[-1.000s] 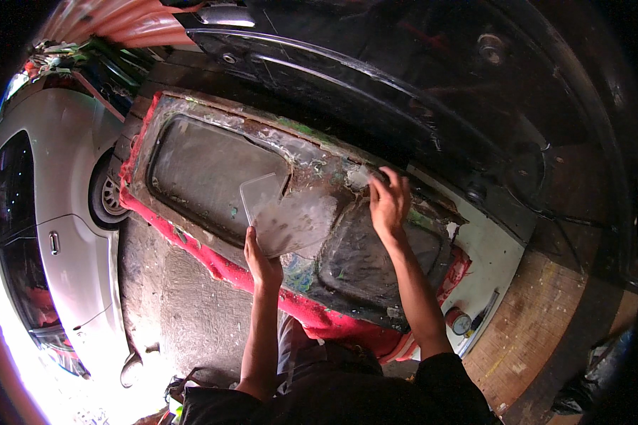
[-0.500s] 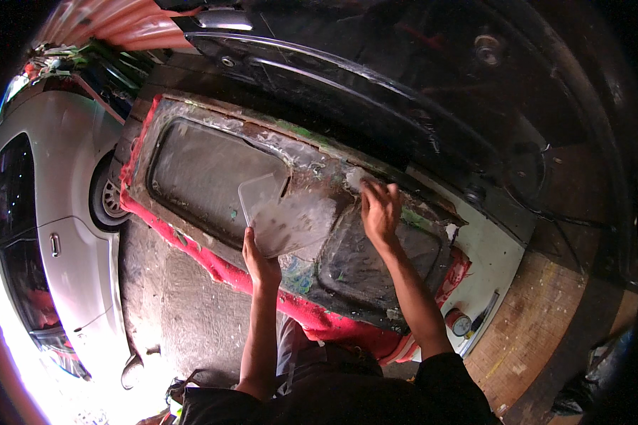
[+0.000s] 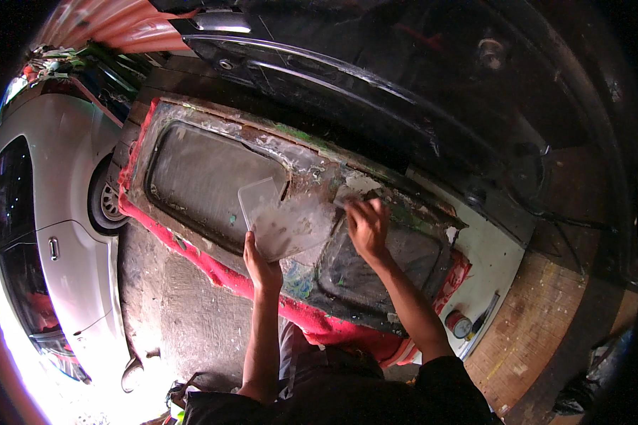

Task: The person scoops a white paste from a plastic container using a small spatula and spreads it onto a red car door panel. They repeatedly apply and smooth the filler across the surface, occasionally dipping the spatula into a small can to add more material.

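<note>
My left hand [image 3: 262, 265] grips the near edge of a clear plastic sheet [image 3: 259, 202], thumb on top. Grey, putty-like paste [image 3: 290, 227] is smeared across the sheet. Beneath lies a worn panel [image 3: 301, 152] with two recessed sections, its surface patched and scraped. My right hand [image 3: 368, 225] is closed in a pinch just right of the sheet, over the panel. A small thin flat piece shows at its fingertips, blurred, so its exact kind cannot be told. Just beyond those fingers, a pale patch [image 3: 361, 185] marks the panel.
Red cloth [image 3: 227, 280] sticks out from under the panel. A small round can [image 3: 459, 324] stands on a pale surface to the right, next to a slim dark tool [image 3: 486, 315]. A silver car [image 3: 71, 212] is at left; a large black vehicle panel [image 3: 376, 78] rises at the far side.
My right hand has moved nearer and slightly left, toward the plastic sheet, uncovering the pale patch. My left hand and the sheet have barely moved.
</note>
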`<state>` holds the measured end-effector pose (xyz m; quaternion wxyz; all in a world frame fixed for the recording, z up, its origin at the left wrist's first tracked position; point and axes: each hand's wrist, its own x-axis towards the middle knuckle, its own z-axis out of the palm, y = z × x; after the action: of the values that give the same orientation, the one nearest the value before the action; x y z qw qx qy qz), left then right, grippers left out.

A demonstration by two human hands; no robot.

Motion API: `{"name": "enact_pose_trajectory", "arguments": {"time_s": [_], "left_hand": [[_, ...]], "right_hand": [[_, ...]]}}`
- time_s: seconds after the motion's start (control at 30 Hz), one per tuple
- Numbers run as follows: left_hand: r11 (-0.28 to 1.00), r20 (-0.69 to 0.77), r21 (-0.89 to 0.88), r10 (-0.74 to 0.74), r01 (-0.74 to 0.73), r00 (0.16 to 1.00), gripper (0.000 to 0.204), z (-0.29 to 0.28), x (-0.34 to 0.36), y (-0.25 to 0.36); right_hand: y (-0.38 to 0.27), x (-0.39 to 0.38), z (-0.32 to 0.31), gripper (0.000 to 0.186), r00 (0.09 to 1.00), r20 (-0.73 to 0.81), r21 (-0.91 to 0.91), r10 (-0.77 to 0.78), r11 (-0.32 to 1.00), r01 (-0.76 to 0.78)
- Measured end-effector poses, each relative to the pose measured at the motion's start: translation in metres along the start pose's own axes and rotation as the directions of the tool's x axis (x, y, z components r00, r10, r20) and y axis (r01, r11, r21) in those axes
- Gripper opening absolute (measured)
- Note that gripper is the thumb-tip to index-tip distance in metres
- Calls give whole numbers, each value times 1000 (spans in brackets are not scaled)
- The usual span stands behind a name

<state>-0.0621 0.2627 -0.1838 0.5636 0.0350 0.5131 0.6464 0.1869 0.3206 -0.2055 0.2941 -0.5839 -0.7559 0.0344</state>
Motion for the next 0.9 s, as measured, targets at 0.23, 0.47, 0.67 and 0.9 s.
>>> {"name": "enact_pose_trajectory", "arguments": {"time_s": [0.23,0.47,0.67,0.9], "left_hand": [[1000,-34,0,16,-16,999,50,7,-6,5],[1000,0,-15,2,-2,1000,51,2,-1,2],[1000,-16,-11,17,-17,1000,51,1,-4,4],[1000,-10,-28,-9,9,1000,51,-1,-3,4]], "right_hand": [[11,34,-20,28,964,-236,-95,127,984,-152],[-12,17,-5,26,999,-34,85,-1,996,4],[7,29,-4,24,984,-161,-60,82,994,-93],[-8,20,-13,27,994,-91,130,63,990,-50]]}}
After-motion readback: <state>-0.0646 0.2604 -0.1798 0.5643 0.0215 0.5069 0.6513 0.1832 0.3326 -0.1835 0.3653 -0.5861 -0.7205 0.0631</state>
